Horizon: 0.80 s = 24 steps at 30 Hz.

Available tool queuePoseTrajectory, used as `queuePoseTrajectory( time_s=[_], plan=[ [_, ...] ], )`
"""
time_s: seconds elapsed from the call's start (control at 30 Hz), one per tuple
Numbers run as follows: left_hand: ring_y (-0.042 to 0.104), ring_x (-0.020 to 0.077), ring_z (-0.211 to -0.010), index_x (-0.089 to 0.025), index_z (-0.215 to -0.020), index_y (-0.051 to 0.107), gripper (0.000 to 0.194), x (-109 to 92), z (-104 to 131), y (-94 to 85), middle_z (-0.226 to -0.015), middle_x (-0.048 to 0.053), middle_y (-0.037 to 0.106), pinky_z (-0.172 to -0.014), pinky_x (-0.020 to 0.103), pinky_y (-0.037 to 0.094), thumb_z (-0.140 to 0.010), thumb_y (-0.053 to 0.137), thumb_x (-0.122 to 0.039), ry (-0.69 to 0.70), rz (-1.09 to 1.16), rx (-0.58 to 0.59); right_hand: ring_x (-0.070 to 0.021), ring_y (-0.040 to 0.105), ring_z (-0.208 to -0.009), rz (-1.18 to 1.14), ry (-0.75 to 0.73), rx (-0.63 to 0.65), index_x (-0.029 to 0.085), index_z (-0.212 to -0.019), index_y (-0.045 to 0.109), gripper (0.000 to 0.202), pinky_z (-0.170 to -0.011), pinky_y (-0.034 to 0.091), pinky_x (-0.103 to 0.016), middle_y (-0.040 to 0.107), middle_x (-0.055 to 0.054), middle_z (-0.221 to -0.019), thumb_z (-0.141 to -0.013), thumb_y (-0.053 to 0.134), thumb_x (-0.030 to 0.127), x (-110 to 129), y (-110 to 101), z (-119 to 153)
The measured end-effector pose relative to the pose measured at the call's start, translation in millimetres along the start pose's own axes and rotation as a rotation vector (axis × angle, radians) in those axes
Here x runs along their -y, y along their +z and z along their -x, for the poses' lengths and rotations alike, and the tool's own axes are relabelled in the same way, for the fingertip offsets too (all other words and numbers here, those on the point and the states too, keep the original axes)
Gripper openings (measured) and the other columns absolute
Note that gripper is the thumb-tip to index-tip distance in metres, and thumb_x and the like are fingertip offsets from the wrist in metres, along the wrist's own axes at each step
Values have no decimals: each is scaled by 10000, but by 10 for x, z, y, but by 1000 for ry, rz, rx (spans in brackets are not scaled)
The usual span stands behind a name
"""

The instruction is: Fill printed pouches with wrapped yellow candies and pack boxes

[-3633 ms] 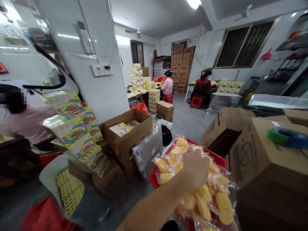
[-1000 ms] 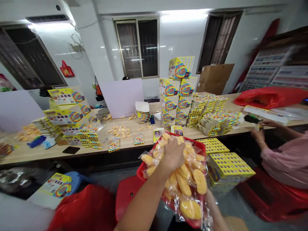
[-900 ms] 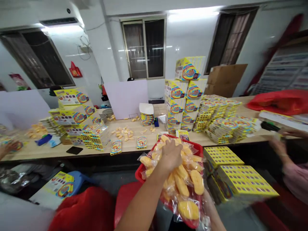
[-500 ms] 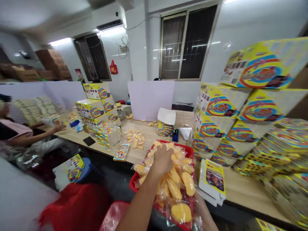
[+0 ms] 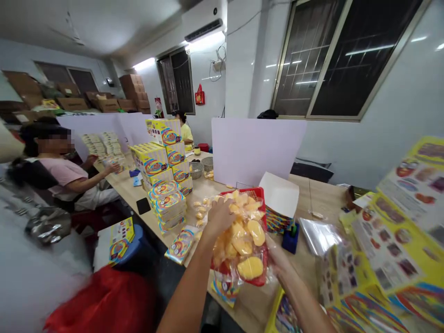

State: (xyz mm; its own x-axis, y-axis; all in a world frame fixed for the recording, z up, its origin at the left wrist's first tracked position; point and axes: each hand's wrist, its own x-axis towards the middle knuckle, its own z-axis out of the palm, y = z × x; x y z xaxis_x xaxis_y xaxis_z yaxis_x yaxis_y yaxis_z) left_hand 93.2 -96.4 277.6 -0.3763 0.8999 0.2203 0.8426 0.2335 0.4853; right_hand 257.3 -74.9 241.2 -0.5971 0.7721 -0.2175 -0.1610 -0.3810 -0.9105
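Yellow snack packets [image 5: 248,236], heaped in a red tray [image 5: 258,196] above the table edge [image 5: 249,305], are pinned under the left hand [image 5: 219,216], the right hand [image 5: 277,259] apparently clasping underneath; level carriage is advised.

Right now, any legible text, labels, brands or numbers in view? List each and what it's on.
None can be read.
Yellow boxes: printed logos, blurred.
Yellow sheets: print too blurred.
Flat packs: print too small.
Red wall hanging: marks too small.
Tray and its bagged yellow pieces: no text visible.
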Motion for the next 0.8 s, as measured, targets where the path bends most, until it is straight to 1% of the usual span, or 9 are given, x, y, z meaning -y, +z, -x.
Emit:
queuePoseTrajectory(
  time_s=[0.1,0.17,0.23,0.3,0.4,0.5,0.6,0.7,0.8],
  plan=[
    [475,239,-1073,-250,-1158,551,442,413,-737,193,-1120,60,537,-953,373,360,-726,531,-159,-5,140,-129,-267,654,-822,200,-131,-87,198,-1176,466,585,-688,516,-390,656,-113,-1078,-655,562,447,351,109,-843],
    [469,211,-1099,-227,-1188,520,453,733,-1227,403,-1161,62,521,-971,337,356,-741,535,-158,-34,236,-196,-268,629,-866,372,-217,-182,211,-1233,423,609,-739,491,-400,638,-104,-1096,-661,567,363,538,189,-1428],
    [474,194,-1110,-204,-1202,497,438,1081,-1644,672,-1163,69,518,-965,318,370,-767,536,-174,-89,320,-229,-309,570,-962,571,-291,-296,197,-1256,429,650,-833,425,-456,622,-117,-1078,-632,592,282,662,268,-1972],
    [492,198,-1099,-182,-1172,512,384,1444,-1935,968,-1138,74,535,-948,338,392,-790,547,-195,-157,371,-205,-367,463,-1085,774,-361,-392,170,-1258,466,668,-927,300,-524,589,-152,-1088,-609,616,221,728,339,-2418],
    [530,214,-1055,-152,-1104,550,294,1966,-2103,1374,-1140,81,555,-906,415,432,-827,568,-249,-244,376,-66,-393,339,-1174,1010,-439,-447,162,-1279,482,670,-981,162,-544,517,-192,-1176,-625,624,172,790,402,-2834],
    [556,209,-1020,-143,-1091,559,285,2381,-2066,1662,-1145,81,565,-871,437,464,-855,553,-302,-314,329,96,-358,379,-1132,1396,-614,-529,162,-1354,388,707,-952,235,-503,474,-200,-1222,-687,619,205,910,387,-2962],
    [551,217,-1044,-143,-1110,553,299,2626,-2012,1838,-1167,86,558,-884,446,461,-857,551,-303,-372,259,184,-343,441,-1053,1734,-845,-665,138,-1368,353,713,-885,329,-481,480,-207,-1199,-725,612,304,1115,276,-2903],
    [538,224,-1076,-141,-1113,554,301,2707,-2023,1942,-1188,88,553,-907,458,445,-854,556,-295,-378,185,210,-342,468,-1030,1582,-901,-755,138,-1366,358,741,-880,352,-507,519,-181,-1157,-702,607,351,1383,37,-2733],
    [537,213,-1098,-127,-1089,563,276,2691,-2052,2003,-1180,91,574,-943,435,423,-842,561,-250,-346,102,196,-300,512,-1011,1031,-836,-846,190,-1359,374,746,-883,392,-490,555,-119,-1141,-666,598,353,1682,-353,-2438]
  ],
)
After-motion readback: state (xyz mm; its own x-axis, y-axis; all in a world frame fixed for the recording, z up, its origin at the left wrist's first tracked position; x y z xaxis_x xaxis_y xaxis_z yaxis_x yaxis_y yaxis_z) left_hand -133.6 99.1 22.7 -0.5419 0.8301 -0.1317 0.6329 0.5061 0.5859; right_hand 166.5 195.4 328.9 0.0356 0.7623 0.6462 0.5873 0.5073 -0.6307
